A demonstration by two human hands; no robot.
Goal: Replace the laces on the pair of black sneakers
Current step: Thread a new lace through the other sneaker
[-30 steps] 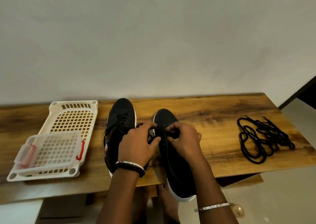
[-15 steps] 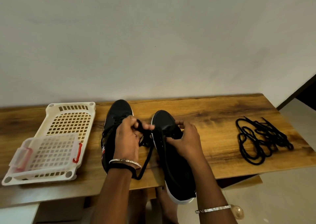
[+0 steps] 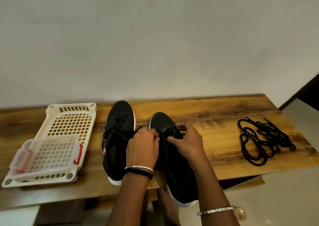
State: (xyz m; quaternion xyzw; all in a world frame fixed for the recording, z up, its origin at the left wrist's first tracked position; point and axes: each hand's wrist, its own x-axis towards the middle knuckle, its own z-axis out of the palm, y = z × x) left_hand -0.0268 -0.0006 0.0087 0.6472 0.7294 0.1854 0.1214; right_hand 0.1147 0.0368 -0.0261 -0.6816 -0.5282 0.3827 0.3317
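Two black sneakers with white soles lie on the wooden table (image 3: 215, 115). The left sneaker (image 3: 117, 139) is laced at the toe end, with loose lace at its side. The right sneaker (image 3: 179, 174) overhangs the table's front edge. My left hand (image 3: 143, 146) pinches the black lace (image 3: 164, 150) at the right sneaker's eyelets. My right hand (image 3: 188, 141) grips the shoe's upper at the eyelets, its thumb and fingers pinching there. A pile of loose black laces (image 3: 262, 139) lies on the table at the right.
A white perforated plastic tray (image 3: 72, 120) sits at the left of the table, with a smaller clear box with red clips (image 3: 50, 155) on it. A plain wall stands behind the table. Pale floor shows at the right and below.
My left hand has moved from beside the left sneaker back to the right sneaker's eyelets, bringing the lace with it. My right hand stays on the shoe's upper.
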